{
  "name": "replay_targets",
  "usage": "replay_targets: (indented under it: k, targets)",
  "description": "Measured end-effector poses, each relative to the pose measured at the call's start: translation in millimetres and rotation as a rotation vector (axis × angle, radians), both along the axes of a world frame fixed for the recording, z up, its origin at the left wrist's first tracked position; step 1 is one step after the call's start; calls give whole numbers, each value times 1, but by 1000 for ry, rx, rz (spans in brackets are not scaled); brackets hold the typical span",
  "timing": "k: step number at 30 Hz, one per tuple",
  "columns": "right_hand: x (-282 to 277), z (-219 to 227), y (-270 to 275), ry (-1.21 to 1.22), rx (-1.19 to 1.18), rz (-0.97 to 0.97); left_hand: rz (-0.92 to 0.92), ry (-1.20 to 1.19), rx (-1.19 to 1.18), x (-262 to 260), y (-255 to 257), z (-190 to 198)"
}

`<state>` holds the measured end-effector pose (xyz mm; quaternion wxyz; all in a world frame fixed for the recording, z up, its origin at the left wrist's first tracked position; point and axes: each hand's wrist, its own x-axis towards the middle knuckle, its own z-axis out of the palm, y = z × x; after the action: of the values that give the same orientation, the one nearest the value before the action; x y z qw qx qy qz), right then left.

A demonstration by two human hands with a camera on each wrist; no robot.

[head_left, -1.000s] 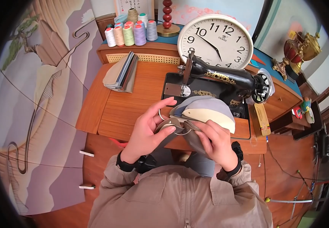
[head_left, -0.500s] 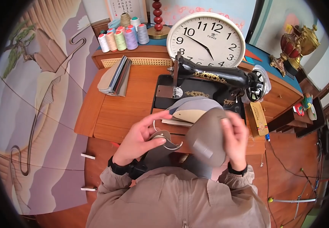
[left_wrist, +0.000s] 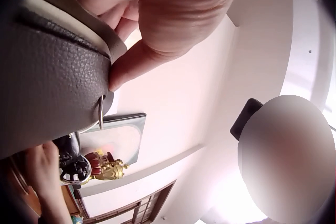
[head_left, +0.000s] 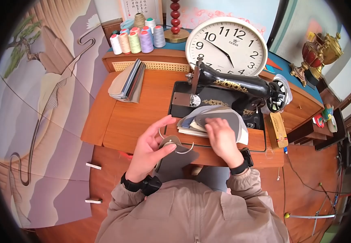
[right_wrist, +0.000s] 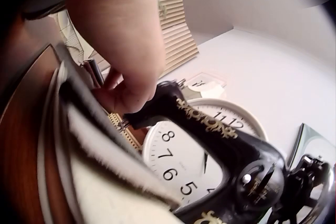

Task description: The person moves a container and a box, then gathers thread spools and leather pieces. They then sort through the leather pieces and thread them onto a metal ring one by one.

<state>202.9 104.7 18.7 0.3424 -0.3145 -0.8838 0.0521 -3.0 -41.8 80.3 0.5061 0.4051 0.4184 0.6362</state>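
My left hand (head_left: 150,149) pinches dark grey leather swatches (head_left: 178,162) between thumb and fingers. An opened metal ring (head_left: 186,151) runs through them, its free end curving out on the right. In the left wrist view, the pebbled grey leather (left_wrist: 58,87) fills the left side, and my thumb presses its edge near the ring (left_wrist: 101,111). My right hand (head_left: 225,141) rests its fingers on a grey swatch (head_left: 228,118) lying on top of a stack of swatches (head_left: 243,135). Layered edges of that stack (right_wrist: 105,182) show beneath the hand in the right wrist view.
Behind the stack stands a black sewing machine (head_left: 234,81), with a wall clock (head_left: 224,48) behind it. A bundle of swatches (head_left: 128,81) lies on the table (head_left: 143,117) at left. Thread spools (head_left: 135,41) stand at the back; a yellow box (head_left: 279,129) is at right.
My right hand has drawn a grey swatch away from the ring, carried it right, then set it on the stack. The left hand has kept its hold on the ringed swatches.
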Motion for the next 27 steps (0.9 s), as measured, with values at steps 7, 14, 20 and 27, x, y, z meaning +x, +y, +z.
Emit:
replay_targets:
  k: [7,14,20,27]
  targets:
    - [-11,52,-71,269,-255,341,152,-141,51,6,12,-9]
    - [-35,45,-87,162,-378,288,47,-203,142,11,16,-5]
    - [-43,49,-86,263,-419,145,-242,-368,270,9,13,-6]
    - [-31,45,-79,449,-466,153,-206,-110,346,17,12,-7]
